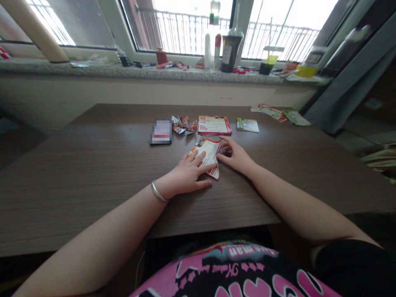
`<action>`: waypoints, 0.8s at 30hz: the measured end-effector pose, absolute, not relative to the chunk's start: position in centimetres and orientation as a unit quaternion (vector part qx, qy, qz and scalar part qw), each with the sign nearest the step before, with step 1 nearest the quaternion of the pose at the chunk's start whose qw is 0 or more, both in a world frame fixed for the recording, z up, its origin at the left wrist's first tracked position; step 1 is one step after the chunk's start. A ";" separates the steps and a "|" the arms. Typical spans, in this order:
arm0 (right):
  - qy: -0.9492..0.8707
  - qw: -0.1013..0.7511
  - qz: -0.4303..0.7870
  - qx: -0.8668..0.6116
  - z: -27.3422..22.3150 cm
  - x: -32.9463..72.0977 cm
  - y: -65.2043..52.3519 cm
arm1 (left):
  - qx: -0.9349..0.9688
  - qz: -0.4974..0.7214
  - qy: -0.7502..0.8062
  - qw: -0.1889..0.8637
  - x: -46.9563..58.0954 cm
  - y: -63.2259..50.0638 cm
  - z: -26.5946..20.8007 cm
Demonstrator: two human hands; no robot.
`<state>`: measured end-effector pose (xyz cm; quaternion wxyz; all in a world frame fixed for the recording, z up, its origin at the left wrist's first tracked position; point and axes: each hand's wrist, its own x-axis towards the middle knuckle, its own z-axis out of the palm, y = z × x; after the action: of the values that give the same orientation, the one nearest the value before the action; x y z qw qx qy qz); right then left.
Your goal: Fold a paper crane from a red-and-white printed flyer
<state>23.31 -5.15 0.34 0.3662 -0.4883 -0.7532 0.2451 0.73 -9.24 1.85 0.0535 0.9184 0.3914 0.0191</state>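
Note:
A printed paper sheet (210, 150) with a white face and red and orange edges lies on the table in front of me, turned at an angle. My left hand (193, 171), a silver bangle at its wrist, rests flat over the sheet's lower left with the fingers spread. At the sheet's right edge, which looks raised or folded, my right hand (233, 154) has its thumb and bent fingers on the paper. Just beyond the sheet are a stack of similar printed sheets (213, 125) and a folded paper piece (185, 125) with many points.
A dark-edged phone-like object (161, 133), its face blurred, lies left of the folded piece. Small green-and-white papers (247, 125) and leaflets (272, 112) lie toward the back right of the brown table (93, 165). A cluttered windowsill (185, 74) runs behind.

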 end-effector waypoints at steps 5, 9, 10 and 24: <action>-0.741 0.379 0.225 -0.507 0.2 23.8 -4.8 | 0.921 0.025 0.386 0.048 0.6 -9.1 1.7; -0.726 0.379 0.245 -0.519 0.1 24.0 -4.5 | 0.922 0.034 0.384 0.043 0.7 -9.2 1.7; -0.723 0.380 0.250 -0.520 0.2 24.0 -4.6 | 0.922 0.037 0.383 0.041 0.7 -9.2 1.6; -0.768 0.356 0.223 -0.483 0.9 23.5 -5.5 | 0.915 0.035 0.400 0.027 0.8 -9.2 1.4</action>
<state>23.48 -5.52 0.85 0.3559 -0.4833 -0.7681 0.2229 0.81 -9.16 1.42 0.0268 0.9155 0.4000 0.0351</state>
